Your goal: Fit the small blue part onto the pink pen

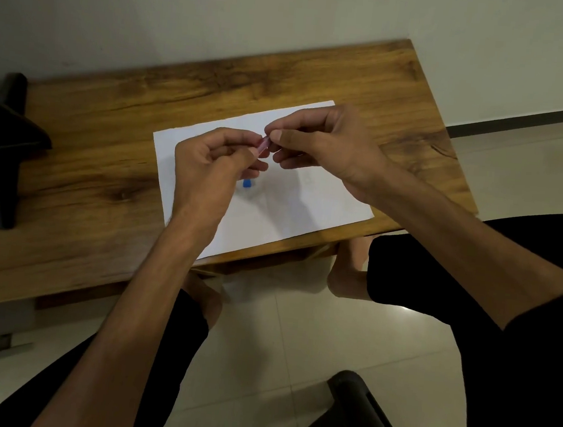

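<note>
A small pinkish, translucent, stick-like piece [264,144] is being held in the air above the white rectangular sheet of paper [326,196], over the sheet's far half; what it is made of is too small and blurred to tell. The right hand [326,149] is pinching the upper end of the piece between thumb and forefinger, its other fingers curling under. The left hand [209,162] is pinching the lower end with its fingertips, fingers likewise curled in, so the two hands are meeting at the piece, almost touching each other. On the sheet, just below the left hand's fingers and near the sheet's middle, a small blue block-shaped object [247,183] is lying. The sheet is lying flat on a brown wooden table with dark grain [107,170], its near corner reaching the table's near edge. Well to the left of the sheet, a dark stand-like object [4,141] is sitting on the table. Nearer than the sheet, beyond the table's edge, the person's black-clad knees [439,261] are showing over a pale tiled floor [278,349].
</note>
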